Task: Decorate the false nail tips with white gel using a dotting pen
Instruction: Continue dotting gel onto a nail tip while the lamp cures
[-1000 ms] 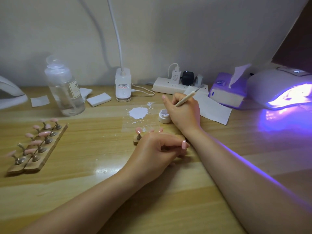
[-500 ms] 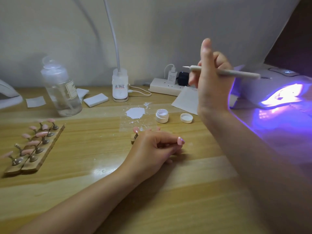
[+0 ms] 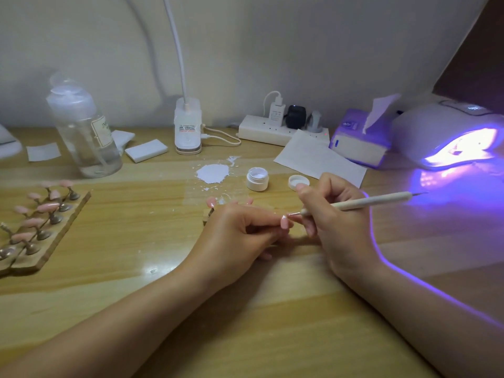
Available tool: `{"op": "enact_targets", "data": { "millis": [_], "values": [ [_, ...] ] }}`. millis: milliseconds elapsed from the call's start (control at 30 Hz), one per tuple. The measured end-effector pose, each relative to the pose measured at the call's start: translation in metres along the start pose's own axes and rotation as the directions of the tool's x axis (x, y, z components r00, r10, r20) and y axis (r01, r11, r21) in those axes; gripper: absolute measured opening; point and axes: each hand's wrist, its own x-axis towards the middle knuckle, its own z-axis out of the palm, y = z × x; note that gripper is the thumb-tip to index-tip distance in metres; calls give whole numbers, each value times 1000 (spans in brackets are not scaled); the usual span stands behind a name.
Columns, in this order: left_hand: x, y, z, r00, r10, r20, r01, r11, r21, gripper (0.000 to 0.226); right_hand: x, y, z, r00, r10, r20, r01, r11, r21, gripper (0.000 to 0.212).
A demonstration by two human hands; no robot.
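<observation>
Wooden desk [image 3: 109, 282]; left hand [image 3: 234, 236] grip pinches nail tip [image 3: 284, 222], holder hidden; right hand [image 3: 335, 222] grips dotting pen [image 3: 362, 204].

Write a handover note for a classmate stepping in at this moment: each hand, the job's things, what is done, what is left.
Right hand grips the beige dotting pen, its metal tip at the pink false nail tip that the left hand holds.
Open white gel jar and its white lid stand behind the hands.
Done: faint white marks show on this tip.
Left: the pink tips on the wooden stand look plain.
</observation>
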Motion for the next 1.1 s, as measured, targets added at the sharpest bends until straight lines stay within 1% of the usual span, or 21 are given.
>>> {"op": "enact_targets", "data": {
  "millis": [133,333,767,933,1100],
  "values": [
    [0,0,0,1000,-7,16,6,1000,24,10,0,0,0,998,9,68,-7,1000,-18,41],
    [0,2,-1,1000,12,27,-11,1000,-13,22,-1,0,0,995,35,93,-29,998,-59,40],
    [0,1,-1,999,20,27,-21,999,38,12,-1,-1,2,995,40,90,-35,998,-52,37],
    [0,1,-1,1000,-2,18,0,995,98,11,-2,-2,2,995,43,94,-38,998,-58,38],
    [0,3,0,1000,-5,0,5,994,105,11,-1,-2,3,995,41,87,-36,998,-59,39]
  ]
}}
